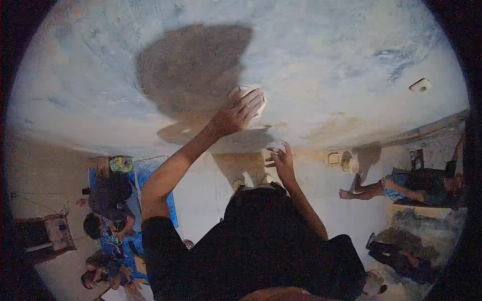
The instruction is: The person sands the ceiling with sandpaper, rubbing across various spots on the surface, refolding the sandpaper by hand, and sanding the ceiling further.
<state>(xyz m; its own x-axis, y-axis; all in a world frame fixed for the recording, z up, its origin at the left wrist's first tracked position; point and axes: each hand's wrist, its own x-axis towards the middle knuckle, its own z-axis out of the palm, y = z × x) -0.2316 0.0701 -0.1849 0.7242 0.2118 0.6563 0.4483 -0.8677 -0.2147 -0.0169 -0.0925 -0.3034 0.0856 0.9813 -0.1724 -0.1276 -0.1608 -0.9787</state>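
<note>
My left hand [241, 111] presses a pale, flat, folded piece [258, 103] against the wall [311, 60]. I cannot tell whether that piece is cloth or sandpaper. The wall is pale with blue-grey, cloudy patches, and a large dark shadow lies on it left of this hand. Lower and to the right, my right hand [282, 161] is held in front of my body with its fingers curled around a small whitish thing [275, 145]. The kind of that thing is not clear.
A white fitting [420, 86] sits on the wall at right. By the wall's foot stand a small tub [353, 165] and a square, pale-rimmed thing [334, 159]. People sit at left near blue sheeting [150, 170]; another person's legs [369, 192] stretch out at right.
</note>
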